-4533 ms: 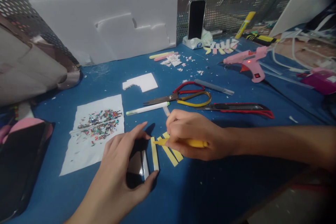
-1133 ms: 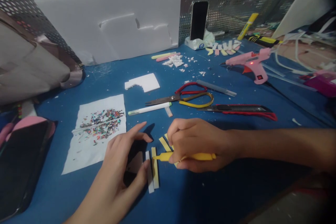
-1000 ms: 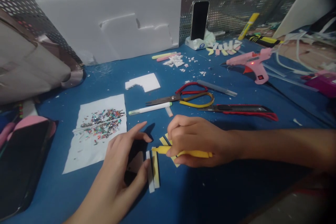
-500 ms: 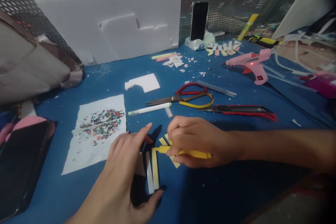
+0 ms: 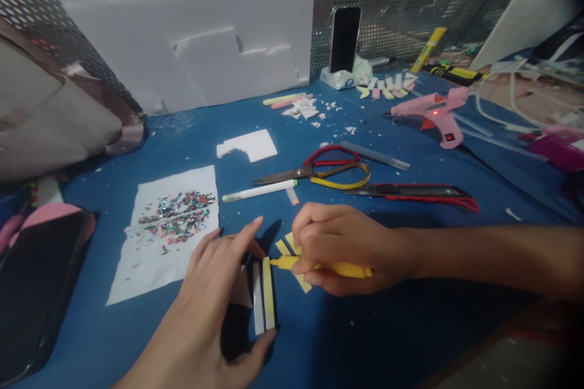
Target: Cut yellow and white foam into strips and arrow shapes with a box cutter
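My right hand (image 5: 344,249) grips a yellow marker (image 5: 349,269), its tip by the upper end of a narrow yellow strip (image 5: 268,298). That strip lies on the blue tabletop beside a white strip (image 5: 258,304). My left hand (image 5: 214,298) arches around both, with the thumb at the lower end and a fingertip near the upper end, steadying the yellow strip. Its index finger is raised. Under the left palm shows part of a pale piece (image 5: 243,289). More short yellow strips (image 5: 303,282) lie partly hidden beneath my right hand.
Beyond my hands lie scissors (image 5: 303,171), a white pen (image 5: 260,190), a red-and-black cutter (image 5: 410,190) and a white cutout (image 5: 255,146). Glittery scraps rest on a paper sheet (image 5: 121,279). A pink glue gun (image 5: 433,110) is at right; a dark phone (image 5: 41,292) sits at left.
The marker tip has shifted slightly right and down, toward the outer edge of the yellow strip's upper end. My left thumb has drawn in a little to the left, against the strip's lower end.
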`<action>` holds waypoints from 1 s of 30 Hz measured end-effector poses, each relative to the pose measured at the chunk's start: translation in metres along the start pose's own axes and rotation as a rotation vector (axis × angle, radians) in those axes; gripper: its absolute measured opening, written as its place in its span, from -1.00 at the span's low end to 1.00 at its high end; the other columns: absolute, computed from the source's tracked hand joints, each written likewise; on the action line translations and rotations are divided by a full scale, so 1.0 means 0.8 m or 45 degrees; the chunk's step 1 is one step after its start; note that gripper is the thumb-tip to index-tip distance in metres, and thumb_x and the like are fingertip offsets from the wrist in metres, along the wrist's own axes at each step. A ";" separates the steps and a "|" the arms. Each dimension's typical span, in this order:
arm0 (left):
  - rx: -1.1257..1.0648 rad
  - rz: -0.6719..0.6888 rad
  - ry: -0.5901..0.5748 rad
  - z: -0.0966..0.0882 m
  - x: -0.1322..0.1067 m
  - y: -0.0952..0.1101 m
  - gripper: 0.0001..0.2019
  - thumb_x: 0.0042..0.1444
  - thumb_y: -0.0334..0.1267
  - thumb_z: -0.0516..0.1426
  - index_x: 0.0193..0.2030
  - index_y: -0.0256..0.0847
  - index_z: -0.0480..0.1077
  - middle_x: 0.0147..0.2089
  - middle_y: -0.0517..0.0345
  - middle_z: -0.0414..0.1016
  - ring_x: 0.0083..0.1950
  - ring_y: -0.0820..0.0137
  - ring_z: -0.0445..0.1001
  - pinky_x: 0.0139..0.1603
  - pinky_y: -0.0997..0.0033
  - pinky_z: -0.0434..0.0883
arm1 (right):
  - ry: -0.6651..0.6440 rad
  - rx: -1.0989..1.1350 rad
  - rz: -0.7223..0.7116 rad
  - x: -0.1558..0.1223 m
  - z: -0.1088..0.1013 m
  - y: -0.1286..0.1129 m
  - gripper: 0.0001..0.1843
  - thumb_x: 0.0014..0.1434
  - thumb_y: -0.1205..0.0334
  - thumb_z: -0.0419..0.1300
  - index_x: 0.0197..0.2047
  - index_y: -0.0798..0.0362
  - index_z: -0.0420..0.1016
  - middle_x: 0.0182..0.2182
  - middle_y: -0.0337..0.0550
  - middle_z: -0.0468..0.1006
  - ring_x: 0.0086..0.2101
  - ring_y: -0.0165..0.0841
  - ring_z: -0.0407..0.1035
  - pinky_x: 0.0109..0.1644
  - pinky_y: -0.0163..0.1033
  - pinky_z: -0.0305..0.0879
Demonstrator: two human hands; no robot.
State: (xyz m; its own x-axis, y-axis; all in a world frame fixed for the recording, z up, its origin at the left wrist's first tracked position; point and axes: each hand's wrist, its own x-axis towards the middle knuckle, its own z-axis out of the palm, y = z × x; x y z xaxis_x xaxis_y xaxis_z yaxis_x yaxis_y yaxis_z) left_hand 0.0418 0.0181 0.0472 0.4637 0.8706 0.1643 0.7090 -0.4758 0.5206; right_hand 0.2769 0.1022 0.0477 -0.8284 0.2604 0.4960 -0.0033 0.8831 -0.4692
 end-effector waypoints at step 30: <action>-0.059 -0.135 0.015 0.003 0.000 -0.007 -0.10 -0.05 -0.31 0.18 0.38 -0.03 -0.21 0.06 0.04 0.31 0.13 0.16 0.30 0.31 -0.19 0.04 | -0.124 0.341 -0.086 0.000 0.003 0.005 -0.91 0.23 0.27 0.18 -0.25 0.12 0.39 -0.42 -0.23 0.49 -0.27 -0.44 0.31 -0.01 -0.29 0.29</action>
State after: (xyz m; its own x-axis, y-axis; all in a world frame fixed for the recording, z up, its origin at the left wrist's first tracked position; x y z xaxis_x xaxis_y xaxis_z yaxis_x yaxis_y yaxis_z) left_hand 0.0394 0.0203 0.0424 0.3812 0.9172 0.1157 0.7284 -0.3751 0.5734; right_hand 0.2755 0.1051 0.0444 -0.8710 0.1545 0.4663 -0.1972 0.7595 -0.6199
